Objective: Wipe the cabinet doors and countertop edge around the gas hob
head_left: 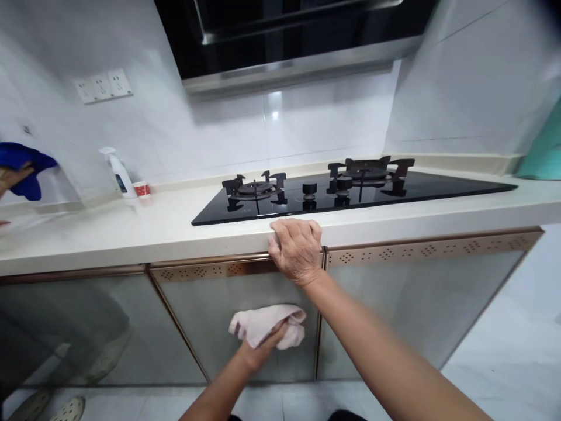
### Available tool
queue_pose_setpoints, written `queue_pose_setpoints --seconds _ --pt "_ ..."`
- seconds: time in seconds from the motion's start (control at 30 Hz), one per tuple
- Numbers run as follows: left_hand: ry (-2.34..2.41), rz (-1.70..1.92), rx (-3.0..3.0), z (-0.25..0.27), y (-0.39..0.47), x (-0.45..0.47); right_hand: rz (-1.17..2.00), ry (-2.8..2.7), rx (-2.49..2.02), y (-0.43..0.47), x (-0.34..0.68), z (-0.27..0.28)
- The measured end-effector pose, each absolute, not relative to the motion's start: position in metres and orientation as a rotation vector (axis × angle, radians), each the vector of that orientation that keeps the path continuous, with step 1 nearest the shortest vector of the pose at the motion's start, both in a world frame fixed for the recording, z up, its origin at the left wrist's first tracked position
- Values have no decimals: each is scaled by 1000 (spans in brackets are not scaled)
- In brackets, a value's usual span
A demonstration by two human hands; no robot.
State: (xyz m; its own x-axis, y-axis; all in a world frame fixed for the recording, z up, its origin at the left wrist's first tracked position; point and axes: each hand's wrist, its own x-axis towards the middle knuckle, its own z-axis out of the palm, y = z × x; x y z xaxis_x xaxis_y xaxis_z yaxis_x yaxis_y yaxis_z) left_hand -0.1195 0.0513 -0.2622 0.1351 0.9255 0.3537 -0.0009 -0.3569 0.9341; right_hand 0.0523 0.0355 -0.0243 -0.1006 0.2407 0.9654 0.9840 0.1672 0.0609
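Observation:
My left hand (268, 340) holds a pale pink-white cloth (263, 321) flat against the frosted glass cabinet door (197, 316) under the counter; folds of the cloth hide part of the fingers. Higher up, my right hand (298, 248) rests on the front edge of the white countertop (236, 240), its fingers curled over the rim. Just behind that hand lies the black glass gas hob (272, 210), with two burners and two black knobs.
At the far left another person's hand (17, 174) presses a blue cloth (30, 181) to the wall. A white spray bottle (119, 174) and a small red-and-white cup (141, 188) stand on the counter. A black range hood (289, 47) overhangs the hob. Crocs-style shoes (70, 408) show lower left.

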Motion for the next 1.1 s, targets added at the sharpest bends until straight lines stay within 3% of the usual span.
queue_pose_setpoints --seconds 0.07,0.17,0.33,0.43,0.6,0.8,0.93,1.1 --pt "951 1220 2004 -242 64 -169 -1024 -1502 -1207 36 51 -24" --pt "1240 1347 2608 -200 86 -221 -1024 -1481 -1176 37 48 -25" --pt "1679 1791 2516 -149 100 -223 -984 -1490 -1203 35 45 -24" --pt "1857 1677 2557 -137 85 -187 -958 -1527 -1239 31 44 -23" --pt "1197 1043 3121 -101 47 -123 -885 -1643 -1309 21 46 -17" --pt "951 1283 2669 -68 21 -108 -698 -1701 -1107 -24 64 -10" --pt "728 1394 2306 -74 -2 -112 -390 -1722 -1021 -65 56 -52" --pt "638 1373 2202 -85 -42 -105 460 -1203 -1013 -83 25 -126"
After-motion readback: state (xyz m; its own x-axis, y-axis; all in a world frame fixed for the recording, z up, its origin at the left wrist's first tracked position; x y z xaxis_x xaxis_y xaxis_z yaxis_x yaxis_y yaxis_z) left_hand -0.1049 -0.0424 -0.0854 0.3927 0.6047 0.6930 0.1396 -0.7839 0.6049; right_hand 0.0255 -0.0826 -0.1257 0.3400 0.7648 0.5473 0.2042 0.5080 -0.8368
